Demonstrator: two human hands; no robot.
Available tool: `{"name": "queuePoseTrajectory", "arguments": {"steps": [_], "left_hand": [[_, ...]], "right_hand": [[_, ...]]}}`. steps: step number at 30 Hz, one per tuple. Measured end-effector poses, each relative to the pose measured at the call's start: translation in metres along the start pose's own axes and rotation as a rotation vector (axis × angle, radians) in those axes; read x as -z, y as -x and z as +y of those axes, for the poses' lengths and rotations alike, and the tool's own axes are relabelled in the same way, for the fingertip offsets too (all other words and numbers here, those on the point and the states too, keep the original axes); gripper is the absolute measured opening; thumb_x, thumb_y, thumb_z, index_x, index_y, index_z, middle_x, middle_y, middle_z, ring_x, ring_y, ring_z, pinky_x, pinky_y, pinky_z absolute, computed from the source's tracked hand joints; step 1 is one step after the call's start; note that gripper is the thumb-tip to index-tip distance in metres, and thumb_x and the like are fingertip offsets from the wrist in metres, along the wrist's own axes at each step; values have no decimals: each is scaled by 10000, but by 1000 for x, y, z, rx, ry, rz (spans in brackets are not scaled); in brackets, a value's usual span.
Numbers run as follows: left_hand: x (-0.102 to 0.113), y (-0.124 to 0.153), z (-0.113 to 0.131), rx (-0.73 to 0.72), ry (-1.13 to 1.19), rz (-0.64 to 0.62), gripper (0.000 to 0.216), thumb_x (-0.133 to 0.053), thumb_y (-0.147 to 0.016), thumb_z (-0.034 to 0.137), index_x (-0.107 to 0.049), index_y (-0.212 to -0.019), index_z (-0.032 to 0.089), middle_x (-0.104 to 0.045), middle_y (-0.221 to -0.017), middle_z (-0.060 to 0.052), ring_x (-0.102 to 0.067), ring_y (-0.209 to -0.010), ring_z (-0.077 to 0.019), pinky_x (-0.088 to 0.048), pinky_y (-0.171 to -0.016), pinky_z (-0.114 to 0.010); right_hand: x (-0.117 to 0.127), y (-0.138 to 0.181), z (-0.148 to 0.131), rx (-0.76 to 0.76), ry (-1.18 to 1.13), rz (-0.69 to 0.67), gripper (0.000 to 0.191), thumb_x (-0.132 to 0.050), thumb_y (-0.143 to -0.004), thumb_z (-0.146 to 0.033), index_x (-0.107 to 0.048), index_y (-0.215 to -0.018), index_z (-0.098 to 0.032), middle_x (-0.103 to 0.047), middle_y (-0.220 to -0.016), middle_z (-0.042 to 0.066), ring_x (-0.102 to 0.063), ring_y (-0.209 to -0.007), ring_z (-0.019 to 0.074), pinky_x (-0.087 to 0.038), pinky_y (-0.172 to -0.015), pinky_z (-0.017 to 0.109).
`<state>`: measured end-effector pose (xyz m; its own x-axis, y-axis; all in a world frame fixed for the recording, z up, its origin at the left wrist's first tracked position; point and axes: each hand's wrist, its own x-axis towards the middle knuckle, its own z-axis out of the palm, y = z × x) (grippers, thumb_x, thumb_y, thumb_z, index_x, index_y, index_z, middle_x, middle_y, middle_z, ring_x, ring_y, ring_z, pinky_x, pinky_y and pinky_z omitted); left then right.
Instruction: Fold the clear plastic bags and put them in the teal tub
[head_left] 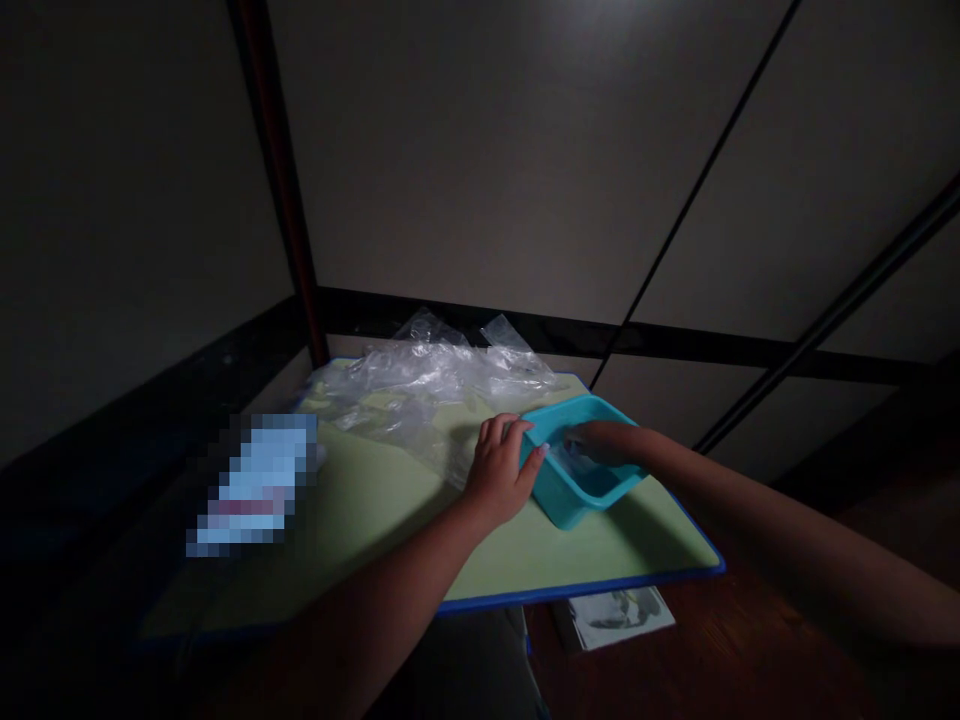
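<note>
A turquoise plastic bin (577, 495) stands on a green mat with a blue edge (390, 500). My left hand (501, 468) grips the bin's near left rim, its thumb hooked over the edge. Inside the bin, my right hand (604, 442) reaches down with the fingers bent toward something clear and small that I cannot make out. A heap of crumpled clear plastic wrap (427, 385) lies on the mat just behind my left hand.
A blurred-out pale blue patch (259, 480) lies at the mat's left. Printed paper (619, 615) sticks out below the mat's front edge on a dark wooden surface. Dark poles (281, 180) and grey wall panels rise behind. The room is dim.
</note>
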<state>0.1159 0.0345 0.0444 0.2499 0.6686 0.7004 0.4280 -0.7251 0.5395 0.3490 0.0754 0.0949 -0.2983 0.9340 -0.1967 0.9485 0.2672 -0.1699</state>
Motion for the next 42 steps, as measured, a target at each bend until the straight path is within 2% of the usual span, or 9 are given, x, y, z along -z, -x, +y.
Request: {"name": "queuePoseTrajectory", "arguments": {"steps": [4,8,14,21,27,34,36,39,42], "left_hand": [[1,-3,-1,68,-48,24,339,-432,-913,382,-471,-1183,180,-515,-1159,-125,-459,-1113,-248,-386,-967,-430],[11,-7,-12,204,-318,52,400,-450,-892,436,-484,-1205,189,-474,-1266,-171,-394,-1212,-326,-258,-1021,-585],[57,-3,-65,345,-720,-129,648,-577,-772,520,-428,-1313,196,-257,-1476,-196,-123,-1375,-396,-91,-1027,-670],[97,8,-109,705,-907,-218,625,-518,-783,550,-479,-1281,174,-332,-1449,-177,-187,-1373,-339,-211,-1051,-547],[94,7,-116,703,-883,-247,372,-466,-854,449,-593,-1123,225,-578,-1218,-130,-458,-1195,-292,-293,-993,-512],[97,9,-108,672,-850,-267,472,-423,-863,530,-521,-1242,268,-533,-1291,-122,-432,-1224,-293,-265,-1010,-534],[94,15,-101,657,-835,-302,553,-422,-842,579,-468,-1305,280,-427,-1399,-131,-313,-1320,-321,-231,-1021,-575],[89,26,-87,566,-802,-354,634,-398,-844,598,-325,-1403,309,-224,-1513,-109,-110,-1400,-326,-166,-1031,-631],[90,38,-73,443,-780,-370,598,-340,-879,572,-264,-1424,339,-132,-1540,-59,-43,-1415,-290,-140,-1051,-625]], "right_hand": [[11,6,-7,52,-51,6,164,-581,-751,-250,-715,-828,-194,-705,-819,114,-626,-692,228,-455,-647,335],[24,47,-25,105,-198,101,432,-487,-832,-455,-604,-1195,-250,-644,-1144,118,-619,-976,280,-471,-828,387],[-20,96,-42,257,32,213,603,-618,-743,-527,-526,-1295,-301,-499,-1348,128,-446,-1234,340,-329,-1020,508],[-45,59,-16,211,327,495,412,-444,-873,-449,-574,-1227,-284,-566,-1280,114,-528,-1145,348,-369,-929,627],[-28,17,12,79,357,518,456,-432,-876,-469,-560,-1228,-209,-517,-1316,162,-456,-1212,356,-310,-959,641],[-19,29,-61,144,285,834,521,-446,-881,-477,-448,-1331,-215,-407,-1403,160,-322,-1308,341,-185,-1051,612],[-37,30,-97,256,178,773,504,-408,-905,-441,-435,-1346,-200,-419,-1401,148,-352,-1301,291,-228,-1078,522],[-74,23,-138,434,100,443,641,-399,-890,-522,-273,-1442,-220,-262,-1499,119,-268,-1354,284,-207,-1076,556],[-99,16,-155,420,9,249,654,-300,-916,-541,-183,-1467,-208,-244,-1498,120,-235,-1370,265,-169,-1080,568]]}}
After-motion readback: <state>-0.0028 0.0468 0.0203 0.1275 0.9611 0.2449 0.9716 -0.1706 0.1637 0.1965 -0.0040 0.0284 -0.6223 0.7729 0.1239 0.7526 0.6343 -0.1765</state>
